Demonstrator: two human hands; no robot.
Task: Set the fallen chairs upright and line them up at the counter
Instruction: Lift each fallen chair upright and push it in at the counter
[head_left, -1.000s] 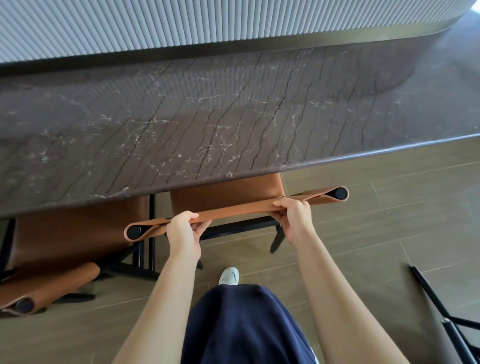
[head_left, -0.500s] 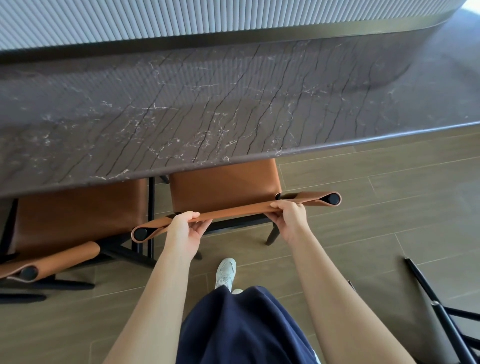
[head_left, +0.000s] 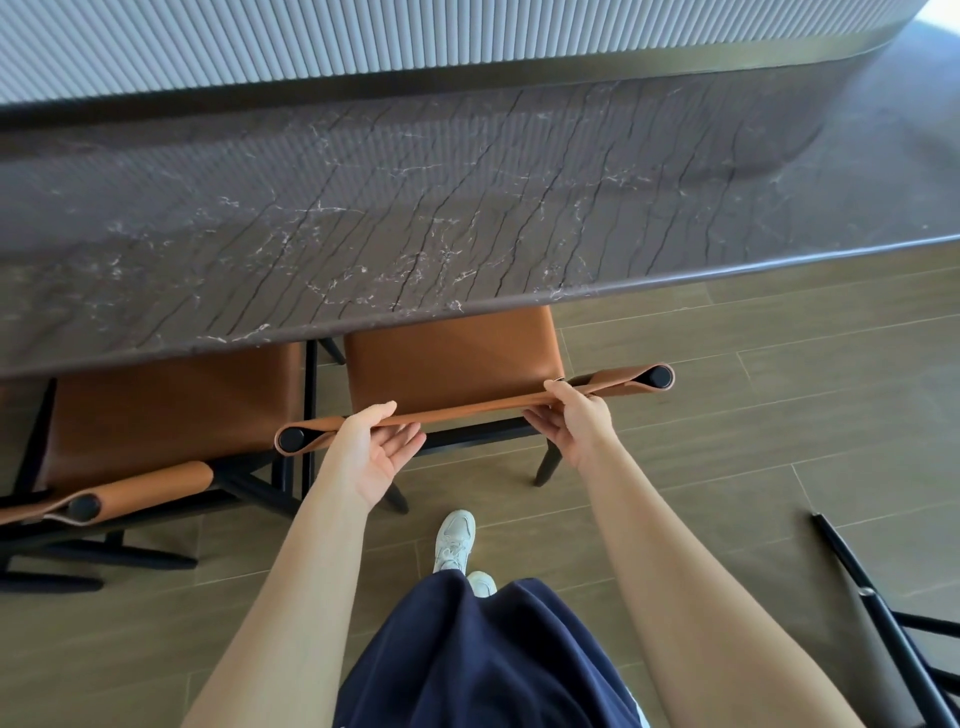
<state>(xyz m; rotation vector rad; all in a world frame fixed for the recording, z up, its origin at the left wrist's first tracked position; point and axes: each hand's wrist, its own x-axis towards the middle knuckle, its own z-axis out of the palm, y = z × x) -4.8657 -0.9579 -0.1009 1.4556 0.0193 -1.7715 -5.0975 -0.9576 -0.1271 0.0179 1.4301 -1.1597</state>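
Both hands have loosened since a moment ago. The left hand now shows its palm, fingers straightened below the backrest and thumb on its top edge. The right hand rests there likewise with slack fingers and no firm grip. That leather band sags between two black posts, so it looks soft and a bit slick. I'd take the chair by the stiff posts or frame, and it seems fairly heavy. It stands upright at 12 o'clock, seat tucked under the counter, just beside a second chair at 10 o'clock. Black legs of a fallen chair lie at 4 o'clock. No containers show.
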